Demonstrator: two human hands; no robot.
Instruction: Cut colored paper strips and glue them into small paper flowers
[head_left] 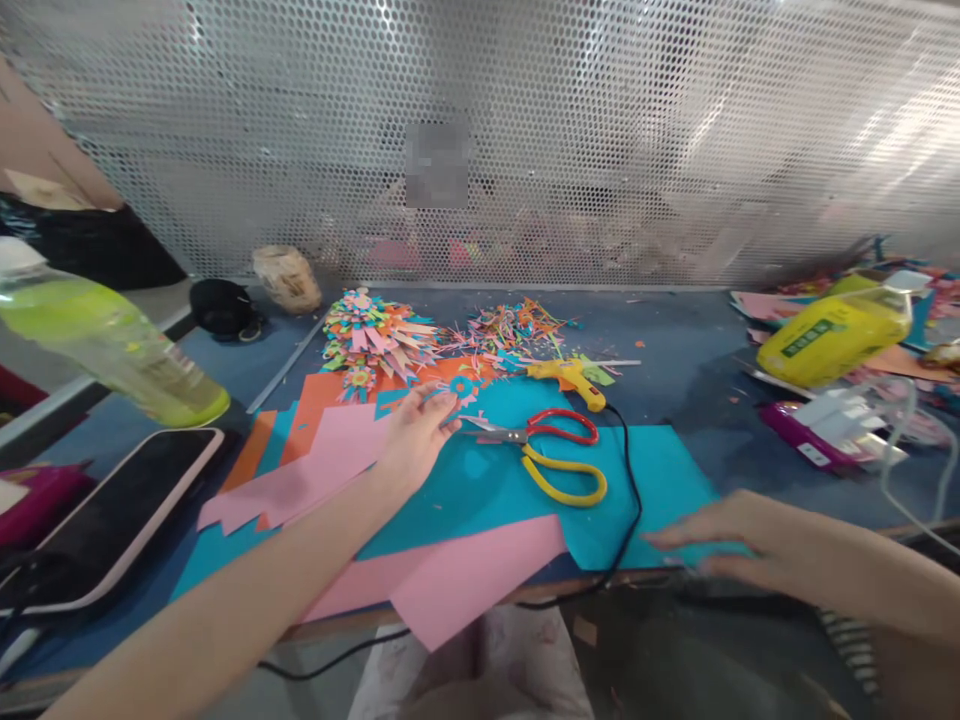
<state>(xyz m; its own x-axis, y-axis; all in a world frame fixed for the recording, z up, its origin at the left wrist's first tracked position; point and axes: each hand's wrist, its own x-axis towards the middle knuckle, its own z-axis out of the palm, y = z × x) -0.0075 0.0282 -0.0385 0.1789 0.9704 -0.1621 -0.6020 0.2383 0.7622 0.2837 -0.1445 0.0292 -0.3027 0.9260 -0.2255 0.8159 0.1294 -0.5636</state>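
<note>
My left hand (420, 432) pinches a small blue paper ring with cut edges (461, 388) between thumb and fingertips. Below it lie scissors with one red and one yellow handle (551, 450), their blades pointing toward that hand. Blue paper sheets (480, 500) spread underneath. My right hand (727, 535), blurred by motion, hovers over the blue paper's right corner, its fingers apart and holding nothing I can see. Pink paper pieces (480, 580) lie at the table's front edge, one overhanging it. Just beyond the scissors rests a yellow glue gun (570, 378) with a black cord.
Colourful fringed paper pieces (367, 335) and thin scraps (517, 325) are heaped at the back. On the left are a green drink bottle (112, 340) and a phone (112, 515). A yellow bottle (836, 335) lies at right beside a white cable (892, 480). Perforated metal (600, 140) closes the back.
</note>
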